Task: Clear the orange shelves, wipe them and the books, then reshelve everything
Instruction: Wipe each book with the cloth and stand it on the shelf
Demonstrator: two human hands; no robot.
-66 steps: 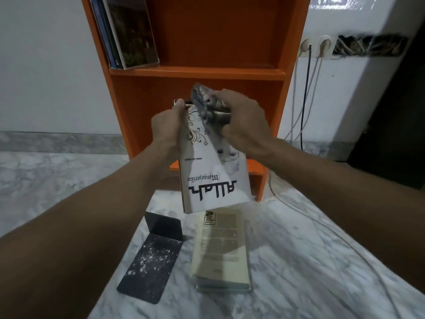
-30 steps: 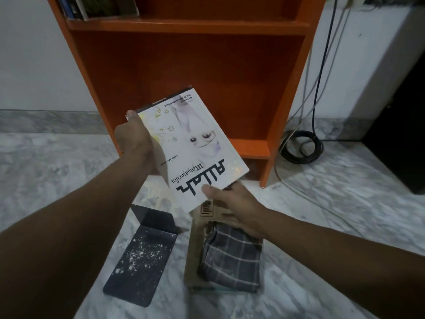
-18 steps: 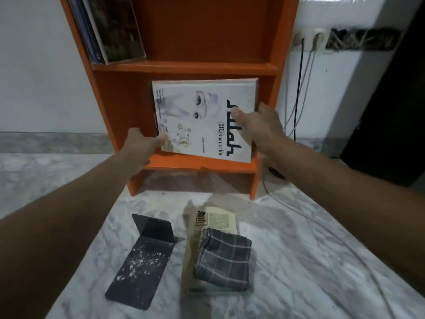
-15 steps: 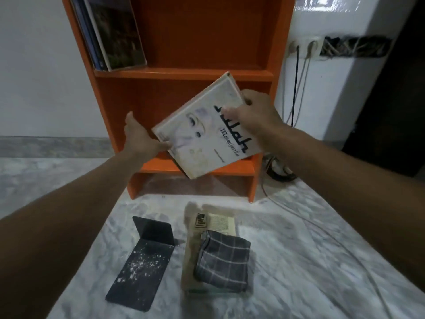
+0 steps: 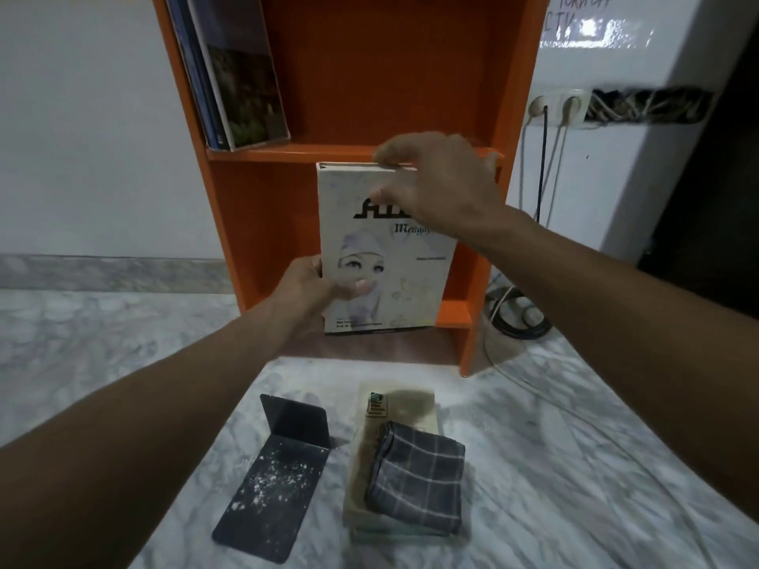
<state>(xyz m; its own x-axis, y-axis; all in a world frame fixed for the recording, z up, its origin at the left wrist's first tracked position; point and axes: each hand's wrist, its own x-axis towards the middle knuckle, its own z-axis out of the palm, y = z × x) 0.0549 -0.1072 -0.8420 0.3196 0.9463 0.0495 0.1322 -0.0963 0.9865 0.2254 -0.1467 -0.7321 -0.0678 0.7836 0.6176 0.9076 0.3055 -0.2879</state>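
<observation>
A white book [image 5: 382,248] stands upright, cover facing me, at the front of the orange shelf unit's [image 5: 263,223] lowest compartment. My left hand [image 5: 312,289] grips its lower left edge, thumb across the cover. My right hand [image 5: 439,182] pinches its top edge, fingers over the top and thumb on the cover. On the floor in front lies a beige book [image 5: 369,441] with a folded grey checked cloth [image 5: 415,470] on top of it.
A black metal bookend [image 5: 275,474], speckled with white dust, lies on the marble floor left of the beige book. Dark books [image 5: 230,71] lean on the upper shelf's left side. Cables [image 5: 517,318] coil on the floor right of the unit, below wall sockets [image 5: 554,108].
The cloth left my right hand and now lies on the beige book. Both hands turned the white book from upside down and tilted to upright at the lowest compartment.
</observation>
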